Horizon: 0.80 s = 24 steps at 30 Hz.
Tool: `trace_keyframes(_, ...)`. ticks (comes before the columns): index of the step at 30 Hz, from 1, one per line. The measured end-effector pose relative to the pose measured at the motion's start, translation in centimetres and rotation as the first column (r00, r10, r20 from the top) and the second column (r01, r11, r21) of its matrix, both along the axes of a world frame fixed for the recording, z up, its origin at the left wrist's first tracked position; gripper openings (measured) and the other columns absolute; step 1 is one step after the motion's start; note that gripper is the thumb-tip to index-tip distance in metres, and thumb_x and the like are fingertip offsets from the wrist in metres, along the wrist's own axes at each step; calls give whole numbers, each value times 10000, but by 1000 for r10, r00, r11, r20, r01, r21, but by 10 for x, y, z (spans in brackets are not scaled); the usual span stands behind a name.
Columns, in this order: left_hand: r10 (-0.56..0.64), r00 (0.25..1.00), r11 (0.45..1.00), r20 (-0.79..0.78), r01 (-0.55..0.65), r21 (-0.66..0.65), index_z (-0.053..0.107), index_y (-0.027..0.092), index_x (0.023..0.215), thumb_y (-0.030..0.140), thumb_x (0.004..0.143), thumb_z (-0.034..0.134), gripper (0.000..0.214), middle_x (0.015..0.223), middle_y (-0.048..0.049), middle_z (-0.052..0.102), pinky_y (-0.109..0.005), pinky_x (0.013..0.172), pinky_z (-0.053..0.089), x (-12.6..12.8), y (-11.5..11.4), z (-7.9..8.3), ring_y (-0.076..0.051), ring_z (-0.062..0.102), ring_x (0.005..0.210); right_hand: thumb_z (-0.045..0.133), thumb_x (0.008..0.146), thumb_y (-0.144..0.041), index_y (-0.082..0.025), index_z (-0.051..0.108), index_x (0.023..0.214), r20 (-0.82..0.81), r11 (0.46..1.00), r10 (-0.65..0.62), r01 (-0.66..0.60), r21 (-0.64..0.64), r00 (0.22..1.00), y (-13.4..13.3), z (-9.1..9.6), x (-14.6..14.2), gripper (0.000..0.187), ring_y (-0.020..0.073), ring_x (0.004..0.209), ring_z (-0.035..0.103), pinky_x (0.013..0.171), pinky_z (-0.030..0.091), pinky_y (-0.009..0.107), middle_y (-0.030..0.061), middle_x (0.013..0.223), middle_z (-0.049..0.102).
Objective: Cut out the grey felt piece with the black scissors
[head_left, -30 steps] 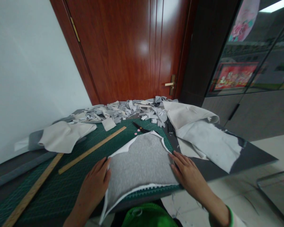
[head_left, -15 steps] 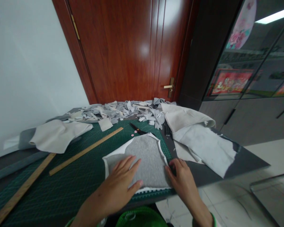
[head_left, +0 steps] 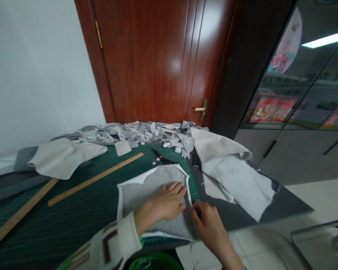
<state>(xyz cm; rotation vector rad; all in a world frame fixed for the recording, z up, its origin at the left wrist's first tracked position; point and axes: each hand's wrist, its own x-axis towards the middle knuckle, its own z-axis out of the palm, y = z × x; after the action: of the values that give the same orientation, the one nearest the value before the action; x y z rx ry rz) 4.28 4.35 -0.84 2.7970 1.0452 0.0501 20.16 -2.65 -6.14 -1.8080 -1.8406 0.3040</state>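
We see a grey cloth (head_left: 146, 187) low in the centre of the frame, flat on a green mat (head_left: 73, 217), its long axis running from the near edge up toward scissors (head_left: 162, 158). Our left hand (head_left: 165, 204) lies flat on it, fingers loosely spread. Our right hand (head_left: 207, 221) pinches the cloth's right edge.
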Motion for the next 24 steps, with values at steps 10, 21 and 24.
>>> trace_keyframes(10, -58, 997, 998, 49, 59, -12, 287, 168, 1510, 472, 901, 542, 727, 1598, -127, 254, -677, 1147, 121, 0, 6, -21, -307, 176, 1481, 441, 935, -207, -193, 599, 812, 67, 982, 103, -91, -166, 992, 2, 29, 10, 201, 196, 675, 661, 610, 353, 280, 35, 714, 701)
trace_keyframes(21, -81, 996, 991, 33, 84, -103, 233, 87, 1524, 745, 765, 567, 1059, 1599, -195, 177, -656, 1148, -43, 5, 5, -21, -333, 37, 1493, 512, 946, -359, -144, 595, 993, 209, 986, 36, 0, -167, 977, 85, 37, 27, 236, 222, 820, 699, 637, 390, 274, 119, 886, 746)
trace_keyframes(24, -96, 994, 991, 51, 100, -93, 202, 97, 1535, 755, 755, 565, 1083, 1607, -184, 152, -656, 1146, -59, 4, 4, -23, -339, 29, 1491, 500, 942, -341, -134, 609, 1009, 260, 983, -5, 52, -176, 966, 98, 33, 22, 243, 245, 870, 703, 655, 395, 288, 145, 928, 749)
